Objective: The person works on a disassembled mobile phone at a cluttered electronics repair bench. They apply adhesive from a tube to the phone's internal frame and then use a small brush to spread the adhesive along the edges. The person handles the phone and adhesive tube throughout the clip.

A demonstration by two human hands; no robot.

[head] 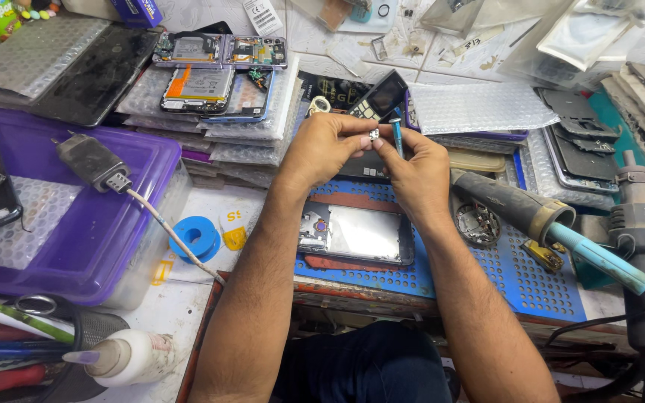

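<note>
Head camera looks steeply down (close range) onto the workbench (188, 313).

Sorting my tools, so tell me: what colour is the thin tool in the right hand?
Blue, seen in the head view: the thin tool in the right hand.

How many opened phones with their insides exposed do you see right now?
3. One opened phone lies on the blue perforated mat below the hands; two more sit on the bubble-wrap stack at upper left. Others may be hidden under the wrap.
</note>
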